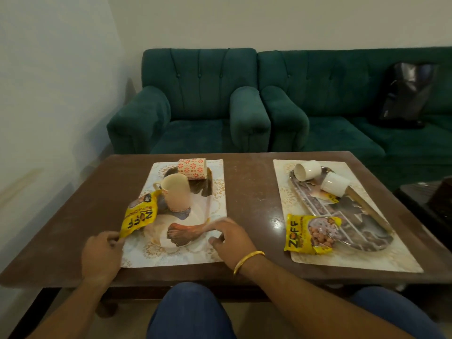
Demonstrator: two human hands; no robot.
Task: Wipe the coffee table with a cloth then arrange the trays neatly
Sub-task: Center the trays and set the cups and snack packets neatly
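L hand (101, 250) pinches yellow foil snack packet (139, 216) by its near corner; R hand (232, 238) fingers curl on near-right rim of oval cream fan-print tray (186, 231), long axis running away across brown desk (249, 192).

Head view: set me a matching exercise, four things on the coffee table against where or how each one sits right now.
1 cream mug
2 flowered cup
3 left yellow packet
4 right yellow packet

a pinched by left hand
b on its side, left tray
c lying by right tray, near end
d upright, left tray

Pairs: 1-d, 2-b, 3-a, 4-c
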